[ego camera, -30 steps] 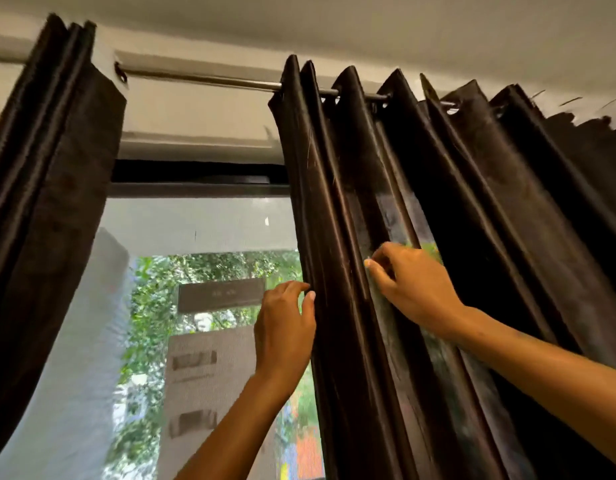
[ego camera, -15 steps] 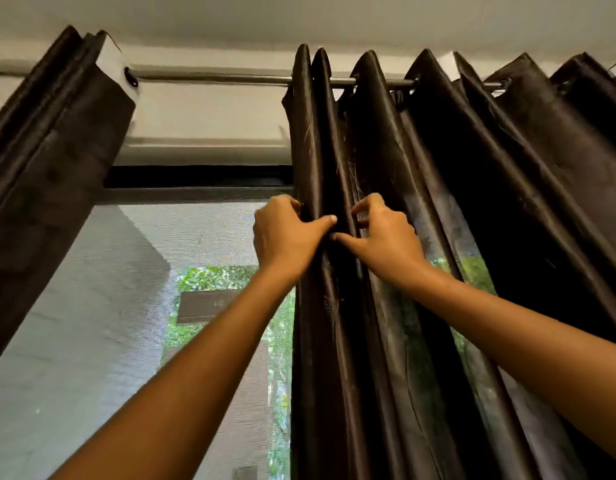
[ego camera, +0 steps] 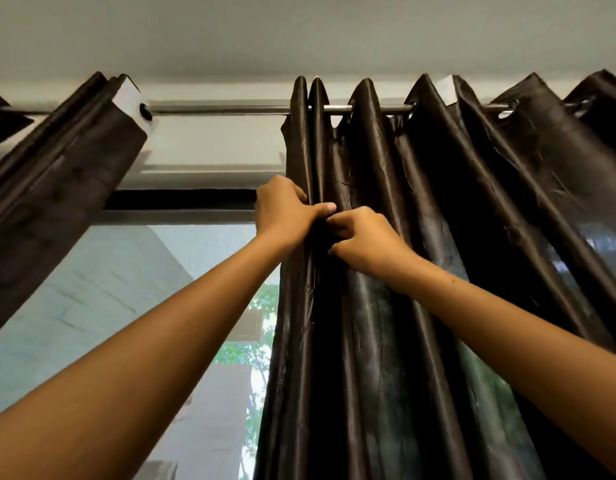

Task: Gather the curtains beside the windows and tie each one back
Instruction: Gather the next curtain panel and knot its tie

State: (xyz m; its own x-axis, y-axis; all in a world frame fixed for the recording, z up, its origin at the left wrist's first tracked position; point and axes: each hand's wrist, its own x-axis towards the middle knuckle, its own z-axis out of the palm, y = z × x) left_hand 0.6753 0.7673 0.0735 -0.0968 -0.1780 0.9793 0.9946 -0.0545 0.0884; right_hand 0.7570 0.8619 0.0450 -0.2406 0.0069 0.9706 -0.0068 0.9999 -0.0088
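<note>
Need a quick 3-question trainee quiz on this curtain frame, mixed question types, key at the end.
1. True or false: the left hand grips the leading folds of the right curtain.
2. Multiple choice: where is the right hand? A) on the rod B) pinching the folds of the right curtain just beside the left hand C) hanging idle
3. Fill in: the left curtain is bunched on the ____, clear of the uncovered window.

Key: 1 true; 2 B; 3 rod.
</note>
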